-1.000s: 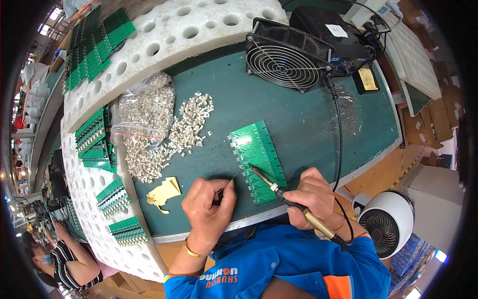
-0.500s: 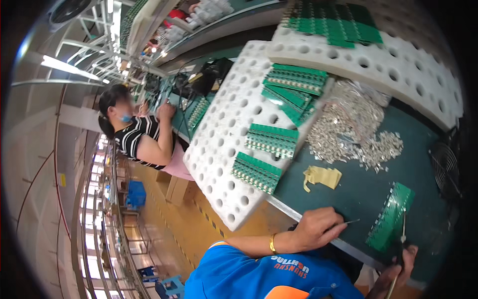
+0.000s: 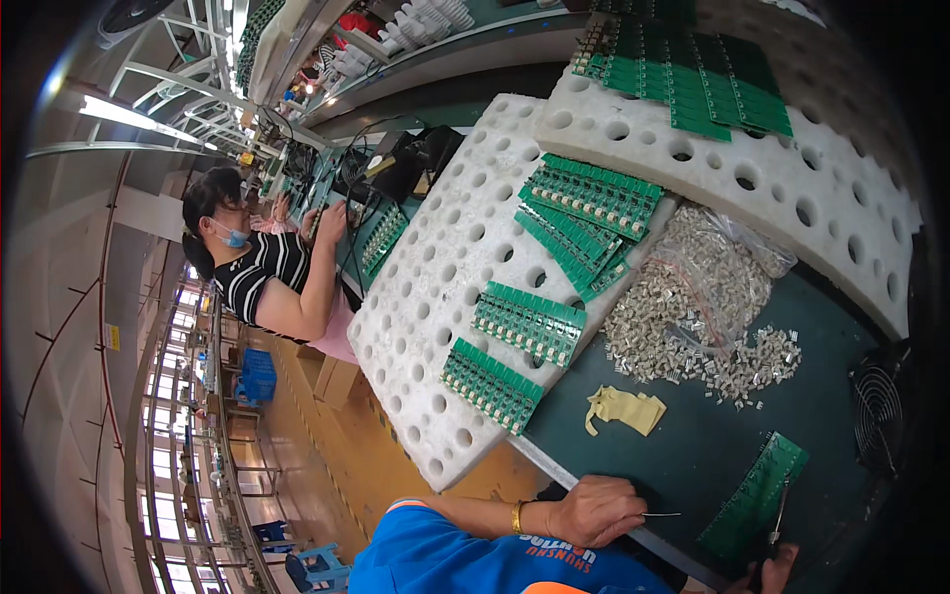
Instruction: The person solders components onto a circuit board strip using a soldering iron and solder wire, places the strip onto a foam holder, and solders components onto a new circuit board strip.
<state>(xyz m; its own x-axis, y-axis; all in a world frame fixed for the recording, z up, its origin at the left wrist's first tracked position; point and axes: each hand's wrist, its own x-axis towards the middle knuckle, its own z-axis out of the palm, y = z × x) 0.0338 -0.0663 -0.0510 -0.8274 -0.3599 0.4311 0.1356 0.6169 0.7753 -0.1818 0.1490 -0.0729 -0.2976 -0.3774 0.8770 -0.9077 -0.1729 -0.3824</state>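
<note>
My left hand, with a gold bracelet at its wrist, is closed by the table's front edge. A thin strand of solder wire sticks out from its fingertips to the right. At the lower right my right hand is wrapped around a soldering iron, partly cut off by the picture's edge. The iron's thin metal tip points up over the right side of a long green circuit board lying on the table; whether it touches, I cannot tell. The solder wire is apart from the board.
A yellow cloth-like piece and a spilled bag of small metallic-white parts lie beyond. White foam slabs carry several green boards. A black fan stands right; a person in stripes works at the left.
The whole view has shifted, so the bench and hands sit lower in it. Both hands keep their hold on the solder wire and the soldering iron.
</note>
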